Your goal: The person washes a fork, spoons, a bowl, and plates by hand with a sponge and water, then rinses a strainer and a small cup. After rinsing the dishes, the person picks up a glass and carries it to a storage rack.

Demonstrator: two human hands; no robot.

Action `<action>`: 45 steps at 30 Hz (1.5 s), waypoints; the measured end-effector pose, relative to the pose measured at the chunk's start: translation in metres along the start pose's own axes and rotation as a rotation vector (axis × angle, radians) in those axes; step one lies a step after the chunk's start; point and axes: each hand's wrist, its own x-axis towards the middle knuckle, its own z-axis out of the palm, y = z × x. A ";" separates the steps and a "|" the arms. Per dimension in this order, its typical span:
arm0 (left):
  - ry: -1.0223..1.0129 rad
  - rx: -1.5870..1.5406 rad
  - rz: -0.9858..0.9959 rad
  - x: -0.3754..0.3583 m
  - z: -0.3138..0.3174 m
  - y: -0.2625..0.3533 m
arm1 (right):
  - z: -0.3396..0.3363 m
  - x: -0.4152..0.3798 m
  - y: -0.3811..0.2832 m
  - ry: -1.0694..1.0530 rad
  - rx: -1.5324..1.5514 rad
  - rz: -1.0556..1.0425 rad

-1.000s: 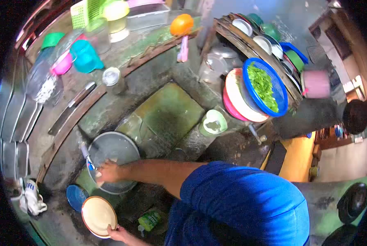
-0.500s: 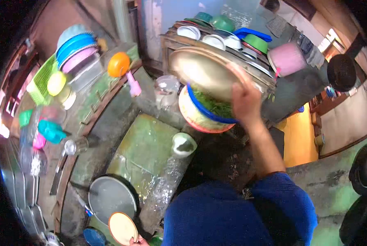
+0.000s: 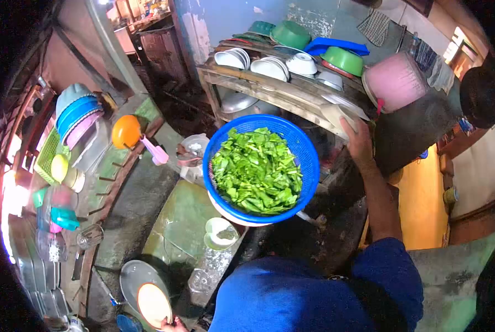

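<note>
At the bottom, my left hand (image 3: 174, 325) grips the edge of a cream plate with an orange rim (image 3: 154, 306). The plate overlaps a grey basin (image 3: 135, 278) on the floor. Up at the right end of the dish shelf, my right hand (image 3: 359, 141) has its fingers closed over a pale flat dish (image 3: 334, 116), most of its shape hidden. In the middle stands a blue mesh colander (image 3: 307, 160) full of chopped green leaves (image 3: 257, 171), over a pale container that peeks out below it.
A wooden shelf (image 3: 209, 71) carries white bowls (image 3: 269, 68), green bowls (image 3: 293, 34) and a pink tub (image 3: 394, 83). On the left ledge are stacked basins (image 3: 81, 117), an orange bowl (image 3: 126, 131) and a pink dipper (image 3: 154, 150). A white-rimmed cup (image 3: 221, 232) stands on the wet green slab (image 3: 173, 221).
The large round metal tray in my right hand has come off the colander, baring the leaves. My right hand has moved right, toward the shelf's end. My left hand still holds the plate.
</note>
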 end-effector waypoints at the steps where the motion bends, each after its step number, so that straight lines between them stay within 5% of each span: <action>1: -0.042 0.421 0.135 -0.009 0.000 0.038 | 0.004 -0.002 0.007 -0.002 0.005 0.004; 2: 0.056 0.756 0.416 -0.009 0.005 -0.002 | 0.008 -0.002 0.013 -0.048 0.030 0.015; 3: 0.061 0.761 0.406 -0.015 0.002 0.027 | 0.013 0.000 0.018 -0.094 0.058 0.020; 4: -0.212 0.860 0.278 -0.021 -0.004 0.097 | 0.018 0.002 0.022 -0.093 0.069 0.009; 6: -0.082 0.281 0.090 -0.036 0.019 0.058 | 0.025 0.005 0.027 -0.061 0.034 0.036; 9: 0.000 -0.137 -0.156 -0.042 0.026 0.059 | 0.027 0.020 0.029 -0.025 0.034 0.044; 11: 0.025 -0.269 -0.084 -0.056 0.029 0.062 | 0.028 0.029 0.043 0.020 0.044 0.009; 13: 0.006 -0.071 -0.090 -0.057 0.036 0.050 | 0.019 0.042 0.037 -0.061 0.057 0.043; 14: 0.419 -0.360 0.166 -0.073 0.080 0.093 | 0.027 0.040 0.046 -0.096 0.033 0.050; 15: 0.423 -0.358 0.156 -0.066 0.081 0.107 | 0.035 0.038 0.054 -0.132 0.009 0.056; 17: 0.410 -1.296 -0.746 -0.043 0.067 0.112 | 0.058 0.033 0.074 -0.136 -0.020 0.026; 18: 0.088 -1.249 -0.697 -0.040 0.052 0.039 | 0.064 0.033 0.076 -0.156 -0.172 0.035; 19: 0.341 -1.199 -0.778 -0.042 0.057 0.088 | 0.074 0.033 0.081 -0.176 -0.318 0.037; 20: 0.186 -1.092 -0.758 -0.034 0.052 0.021 | 0.082 0.039 0.083 -0.158 -0.080 0.194; 21: 0.378 -1.205 -0.751 -0.043 0.060 0.101 | 0.090 0.044 0.085 -0.104 0.157 0.346; 25: 0.353 -1.240 -0.645 -0.041 0.055 0.131 | 0.134 0.035 0.167 -0.051 0.004 -0.244; 27: 0.465 -1.320 -0.749 -0.041 0.050 0.137 | 0.199 0.038 0.232 -0.160 -0.038 -0.249; 30: 0.449 -1.300 -0.720 -0.040 0.042 0.135 | 0.243 0.068 0.253 0.152 -0.277 -0.442; 34: 0.411 -1.379 -0.540 -0.034 0.038 0.165 | 0.199 0.095 0.204 -0.485 -0.356 -0.015; 35: 0.418 -1.389 -0.547 -0.032 0.039 0.161 | 0.189 0.111 0.193 -0.477 -0.360 -0.026; 37: 0.335 -1.353 -0.578 -0.028 0.035 0.151 | 0.146 0.155 0.100 -0.335 -0.099 -0.097; 39: 0.295 -1.280 -0.503 -0.022 0.036 0.145 | 0.025 0.160 -0.114 -0.315 0.292 -0.144; 41: 0.267 -1.288 -0.513 -0.017 0.032 0.148 | -0.046 0.130 -0.276 -0.513 0.749 -0.218; 42: 0.219 -1.296 -0.518 -0.013 0.031 0.145 | -0.055 0.097 -0.346 -0.694 1.102 -0.085; 45: 0.123 -1.402 -0.508 -0.002 0.037 0.122 | -0.060 0.015 -0.526 -1.079 0.960 -0.359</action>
